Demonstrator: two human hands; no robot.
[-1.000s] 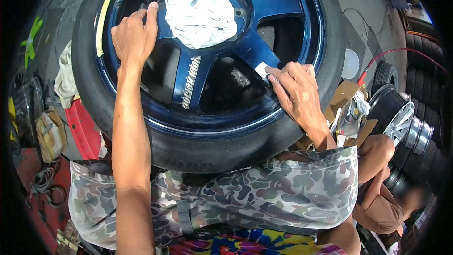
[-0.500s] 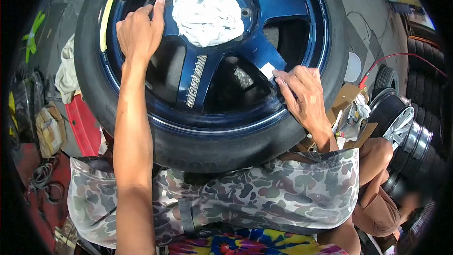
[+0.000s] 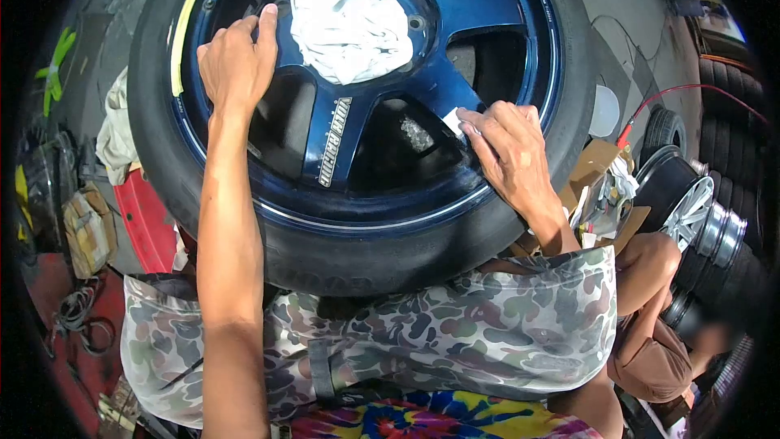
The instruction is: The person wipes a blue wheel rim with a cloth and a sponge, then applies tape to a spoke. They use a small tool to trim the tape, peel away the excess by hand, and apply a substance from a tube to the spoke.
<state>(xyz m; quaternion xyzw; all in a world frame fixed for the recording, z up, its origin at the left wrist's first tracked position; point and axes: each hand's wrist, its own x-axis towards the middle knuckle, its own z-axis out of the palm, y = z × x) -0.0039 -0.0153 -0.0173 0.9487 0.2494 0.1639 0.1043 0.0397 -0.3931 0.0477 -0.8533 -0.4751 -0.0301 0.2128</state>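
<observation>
A blue wheel rim [image 3: 333, 126] inside a black tyre [image 3: 325, 264] lies in front of me. A crumpled white cloth [image 3: 357, 36] covers much of its hub, and yellow tape [image 3: 180, 41] runs along the upper left rim edge. My left hand [image 3: 238, 61] rests on a left spoke, its thumb apart from the curled fingers, nothing visible in it. With pinched fingers my right hand [image 3: 508, 146] presses a small white piece [image 3: 453, 121] against the lower right spoke. Raised lettering marks the lower spoke.
At the right are an open cardboard box [image 3: 593, 162], a red hose [image 3: 674, 91], loose rims [image 3: 691, 207], stacked tyres [image 3: 719, 122] and a crouching person [image 3: 656, 362]. A red object [image 3: 146, 219], a pale cloth [image 3: 115, 126] and green gloves [image 3: 54, 73] are at the left.
My right hand has moved slightly up and left along the spoke with the white piece. My left hand stays on its spoke. The view has shifted slightly.
</observation>
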